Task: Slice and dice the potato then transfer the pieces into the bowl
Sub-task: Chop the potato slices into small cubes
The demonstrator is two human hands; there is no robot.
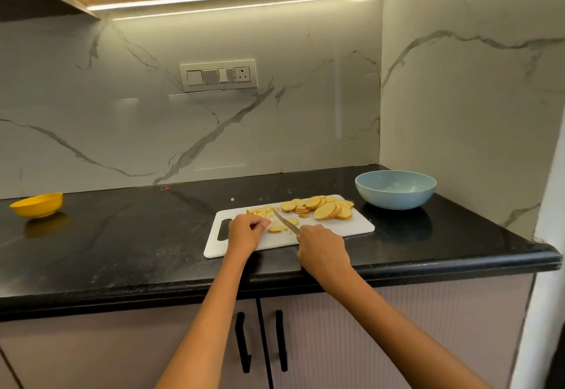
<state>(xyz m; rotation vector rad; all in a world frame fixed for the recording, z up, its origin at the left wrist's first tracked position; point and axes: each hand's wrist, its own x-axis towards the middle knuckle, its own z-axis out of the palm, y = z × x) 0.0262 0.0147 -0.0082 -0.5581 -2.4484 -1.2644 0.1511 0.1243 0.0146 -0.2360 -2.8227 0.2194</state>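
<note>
A white cutting board [333, 229] lies on the black counter. Round potato slices [325, 209] are heaped at its far right. A small pile of diced pieces [261, 212] sits at its far left. My right hand [321, 246] grips a knife [285, 220] whose blade angles up-left over a slice [279, 227] in the board's middle. My left hand [246, 231] has its fingers curled down, with the fingertips on that slice beside the blade. The blue bowl [396, 188] stands empty to the right of the board.
A yellow bowl [38, 204] sits at the far left of the counter [122, 236]. A marble wall with a switch panel [218, 75] rises behind. A side wall closes the right end. Cabinet doors with black handles [243, 341] are below the counter edge.
</note>
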